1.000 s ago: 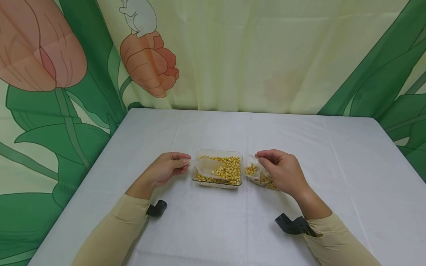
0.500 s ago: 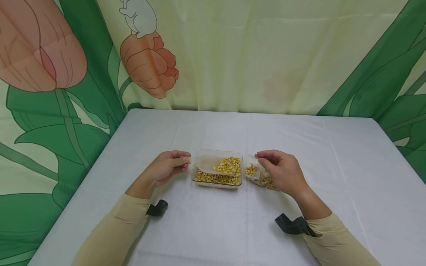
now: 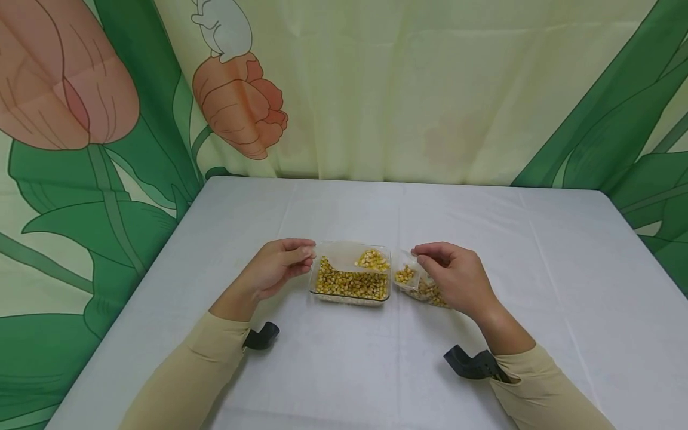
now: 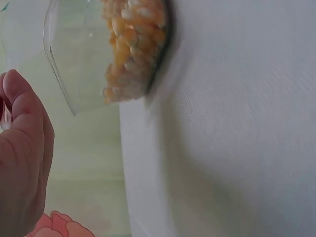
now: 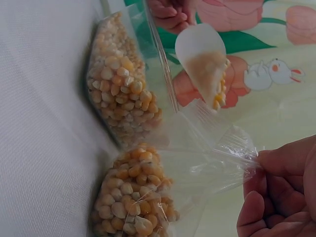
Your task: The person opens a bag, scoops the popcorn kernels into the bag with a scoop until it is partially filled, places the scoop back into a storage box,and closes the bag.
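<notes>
Left: the left hand (image 3: 276, 269), thumb and fingers together, pinches the handle end of a translucent scoop (image 3: 340, 257). The scoop reaches rightward above the far part of a clear container (image 3: 349, 300), its load of kernels (image 3: 372, 259) gathered toward the tip. A slight roll or dip of the pinched handle could plausibly spill these over the lip.

Centre: the container stands on the white-covered table (image 3: 344, 364), with a bed of corn (image 3: 349, 284) inside. The scoop appears apart from its rim; if carried too low, it might catch the right wall and jolt grains loose.

Right: a clear plastic bag (image 5: 207, 168), part-filled with corn, rests just beside the container. The right hand (image 3: 457, 278) clamps its gathered upper edge between thumb and fingers. How wide the mouth stands cannot be told; limp film could fold inward and deflect kernels onto the cloth.
</notes>
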### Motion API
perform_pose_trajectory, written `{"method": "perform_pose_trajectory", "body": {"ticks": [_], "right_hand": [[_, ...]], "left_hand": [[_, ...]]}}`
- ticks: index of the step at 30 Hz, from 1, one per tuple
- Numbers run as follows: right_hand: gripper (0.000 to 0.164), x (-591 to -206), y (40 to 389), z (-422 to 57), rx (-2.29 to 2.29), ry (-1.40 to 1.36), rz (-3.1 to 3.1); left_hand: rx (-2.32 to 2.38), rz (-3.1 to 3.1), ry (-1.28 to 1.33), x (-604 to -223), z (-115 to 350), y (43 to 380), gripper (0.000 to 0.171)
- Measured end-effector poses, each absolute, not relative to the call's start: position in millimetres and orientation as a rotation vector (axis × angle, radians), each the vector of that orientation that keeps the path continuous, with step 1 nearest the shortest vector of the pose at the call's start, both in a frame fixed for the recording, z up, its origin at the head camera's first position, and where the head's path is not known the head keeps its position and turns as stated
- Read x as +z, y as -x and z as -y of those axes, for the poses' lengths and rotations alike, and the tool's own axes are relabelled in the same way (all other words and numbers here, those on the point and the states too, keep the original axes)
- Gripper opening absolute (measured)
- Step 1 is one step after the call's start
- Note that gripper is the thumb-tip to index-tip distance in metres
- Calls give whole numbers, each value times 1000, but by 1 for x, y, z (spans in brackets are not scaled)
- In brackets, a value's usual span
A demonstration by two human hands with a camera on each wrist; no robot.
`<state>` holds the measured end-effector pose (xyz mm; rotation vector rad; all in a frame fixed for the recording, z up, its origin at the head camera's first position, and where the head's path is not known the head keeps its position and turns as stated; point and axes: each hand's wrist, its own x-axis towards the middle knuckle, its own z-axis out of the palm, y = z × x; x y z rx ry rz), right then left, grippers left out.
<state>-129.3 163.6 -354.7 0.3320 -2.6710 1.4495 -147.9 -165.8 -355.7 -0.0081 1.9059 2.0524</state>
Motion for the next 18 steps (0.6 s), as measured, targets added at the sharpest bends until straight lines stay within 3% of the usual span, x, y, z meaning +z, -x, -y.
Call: {"method": "perform_pose_trajectory", "body": {"ticks": [18], "right_hand": [[18, -352, 130, -163, 1445, -314, 2665]], "left_hand": [[2072, -1940, -27, -349, 133, 143, 36]]}}
